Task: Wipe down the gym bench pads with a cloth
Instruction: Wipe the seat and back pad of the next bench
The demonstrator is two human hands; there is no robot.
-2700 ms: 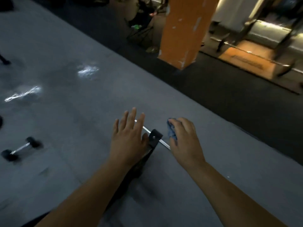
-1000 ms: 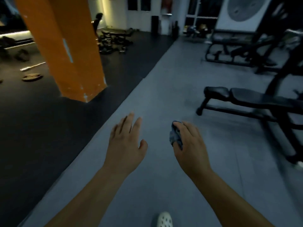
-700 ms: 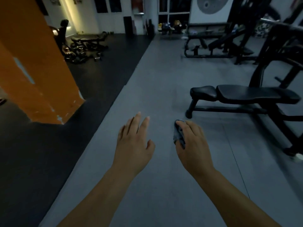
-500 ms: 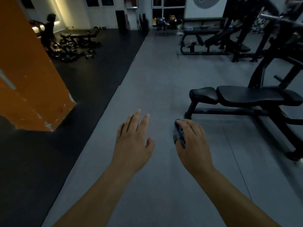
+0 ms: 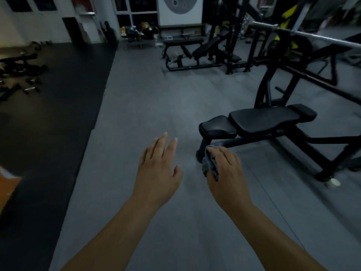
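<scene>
A black flat bench stands on the grey floor to my right, with a small seat pad [image 5: 217, 127] and a long back pad [image 5: 263, 118] on a black frame. My right hand [image 5: 227, 173] is held out in the air, below and in front of the seat pad's near end, and grips a bunched blue-grey cloth [image 5: 210, 162]. My left hand [image 5: 159, 169] hovers beside it, fingers straight and spread, holding nothing. Neither hand touches the bench.
A bar [image 5: 304, 35] lies on a black rack behind the bench. Another bench [image 5: 183, 41] and an incline bench stand farther back. Dumbbells [image 5: 21, 75] lie on the black mat at left. An orange pillar's foot [image 5: 7, 184] shows at the left edge.
The view swung right, away from the orange pillar, and the black bench came closer and now sits just beyond my right hand. Both hands kept their pose, the right still holding the cloth.
</scene>
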